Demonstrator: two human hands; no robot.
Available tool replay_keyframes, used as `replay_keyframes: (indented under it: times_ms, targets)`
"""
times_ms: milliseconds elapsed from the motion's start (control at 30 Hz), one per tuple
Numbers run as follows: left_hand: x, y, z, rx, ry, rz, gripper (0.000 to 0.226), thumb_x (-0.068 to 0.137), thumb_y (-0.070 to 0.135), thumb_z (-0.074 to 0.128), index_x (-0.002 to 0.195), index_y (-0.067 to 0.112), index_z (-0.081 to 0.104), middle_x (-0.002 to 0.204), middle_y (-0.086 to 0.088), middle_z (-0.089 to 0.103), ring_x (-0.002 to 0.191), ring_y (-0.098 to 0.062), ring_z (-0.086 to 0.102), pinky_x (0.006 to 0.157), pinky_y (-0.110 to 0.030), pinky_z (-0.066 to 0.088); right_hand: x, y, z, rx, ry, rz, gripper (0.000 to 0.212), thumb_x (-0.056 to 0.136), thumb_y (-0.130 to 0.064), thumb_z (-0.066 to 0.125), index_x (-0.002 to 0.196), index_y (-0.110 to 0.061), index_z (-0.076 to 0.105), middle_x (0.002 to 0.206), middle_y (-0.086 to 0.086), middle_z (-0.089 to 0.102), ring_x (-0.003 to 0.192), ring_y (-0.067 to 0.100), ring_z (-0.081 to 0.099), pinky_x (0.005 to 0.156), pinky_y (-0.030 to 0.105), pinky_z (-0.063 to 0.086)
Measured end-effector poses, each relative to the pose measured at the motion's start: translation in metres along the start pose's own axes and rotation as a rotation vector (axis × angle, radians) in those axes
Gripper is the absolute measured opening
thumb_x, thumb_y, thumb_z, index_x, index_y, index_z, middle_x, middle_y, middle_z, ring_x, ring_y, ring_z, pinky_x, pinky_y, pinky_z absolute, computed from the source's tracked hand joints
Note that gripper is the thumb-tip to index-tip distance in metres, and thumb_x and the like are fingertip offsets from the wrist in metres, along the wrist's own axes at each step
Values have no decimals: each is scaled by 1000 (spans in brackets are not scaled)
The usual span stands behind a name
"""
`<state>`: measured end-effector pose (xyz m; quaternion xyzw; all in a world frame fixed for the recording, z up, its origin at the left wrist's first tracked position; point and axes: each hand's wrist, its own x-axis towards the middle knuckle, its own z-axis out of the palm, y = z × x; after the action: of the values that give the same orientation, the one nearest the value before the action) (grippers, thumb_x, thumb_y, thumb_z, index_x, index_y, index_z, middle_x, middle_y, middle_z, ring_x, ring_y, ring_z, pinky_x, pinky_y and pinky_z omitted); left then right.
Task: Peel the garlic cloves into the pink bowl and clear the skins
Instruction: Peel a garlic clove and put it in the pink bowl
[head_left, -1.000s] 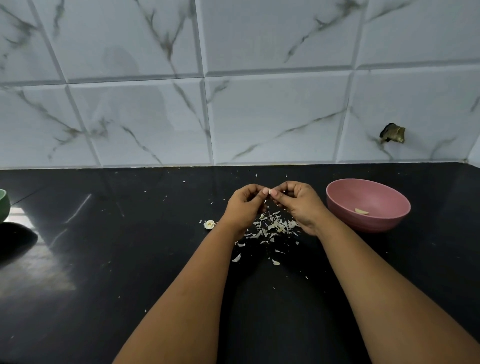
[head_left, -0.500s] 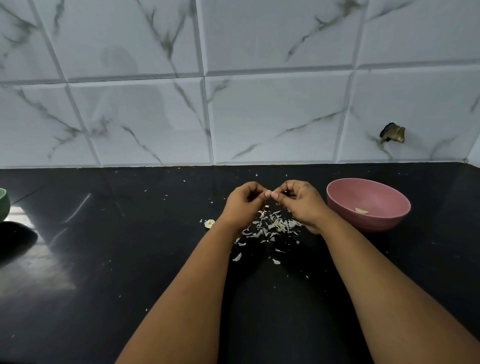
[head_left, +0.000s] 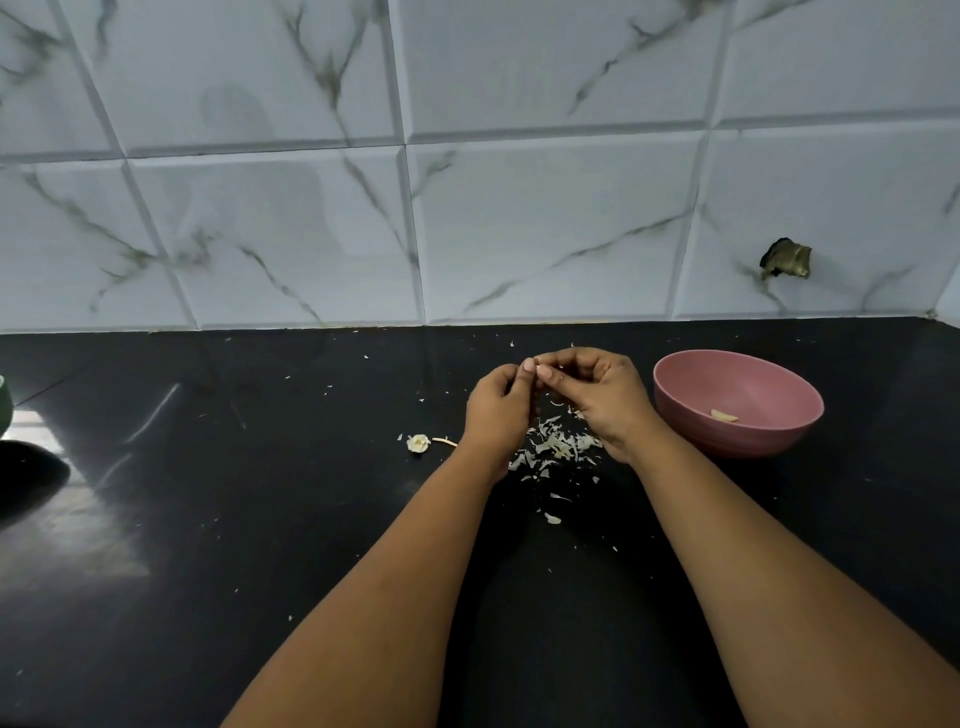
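My left hand (head_left: 497, 410) and my right hand (head_left: 597, 397) meet fingertip to fingertip above the black counter, both pinched on a small garlic clove that the fingers almost wholly hide. Under them lies a heap of pale garlic skins (head_left: 558, 448). The pink bowl (head_left: 691, 387) stands just right of my right hand and holds one peeled clove (head_left: 723, 415). A garlic root stub (head_left: 418, 442) and a thin stem piece (head_left: 444, 441) lie left of my left wrist.
Skin flakes are scattered over the black counter (head_left: 234, 493). A marble-tiled wall (head_left: 467, 208) closes the back, with a broken hole (head_left: 785, 258) at right. Part of a green object (head_left: 4, 405) shows at the left edge.
Both hands have stayed together over the skin heap, shifting only slightly while working the clove. The bowl has not moved.
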<state>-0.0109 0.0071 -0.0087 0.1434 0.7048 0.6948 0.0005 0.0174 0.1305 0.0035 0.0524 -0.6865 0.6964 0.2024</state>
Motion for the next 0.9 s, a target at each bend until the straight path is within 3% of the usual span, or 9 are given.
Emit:
replay_keyframes:
  times_ms: [167,300,367,467,567,667,767,900]
  targets:
    - [-5,-3,6,190,-11,38,40,103,38,45,71,16,57,61,1,53,61,-16,49,62,-37,45,1,3,-2,-147,0,-1,3,90,-10,67,89,-10,70,86,10,72,76,11,66,71,23,54]
    - [0,-4,0,307,65,67,40,101,42,47,74,15,57,64,4,54,64,-15,50,64,-34,41,5,0,-4,-145,88,26,12,94,-7,60,86,-15,63,85,5,65,79,16,67,71,26,58]
    - [4,-6,-5,322,90,50,37,100,41,49,76,16,61,68,1,60,68,-18,56,70,-37,48,7,1,-11,-315,112,-4,14,95,-5,58,87,-16,59,84,1,60,75,19,70,70,27,59]
    - [7,-10,-9,329,102,22,34,97,41,55,78,15,63,72,-4,65,68,-18,58,73,-39,51,4,5,-17,-600,84,-35,10,89,-2,65,89,-9,58,73,0,55,64,18,70,58,18,55]
    - [5,-13,-7,356,72,33,29,94,40,61,71,23,55,65,6,58,63,-11,52,64,-30,43,3,9,-18,-781,99,-46,9,83,-7,74,79,-5,66,64,0,63,55,6,61,50,6,41]
    - [5,-11,-6,358,73,48,26,92,36,64,70,27,53,64,10,56,59,-4,49,61,-26,39,5,10,-21,-856,101,-15,9,85,-9,71,77,-11,69,67,1,65,55,1,53,50,4,38]
    - [7,-11,-8,343,91,40,22,92,36,65,73,27,56,69,9,60,62,-7,52,63,-27,43,6,11,-22,-885,67,64,14,91,-8,62,82,-16,69,74,-3,63,63,6,56,50,7,36]
    - [6,-13,-8,342,97,39,21,91,35,66,74,28,56,72,9,62,64,-6,54,63,-27,44,5,14,-21,-920,-14,155,18,92,-7,61,101,-17,73,92,1,65,80,11,60,69,17,42]
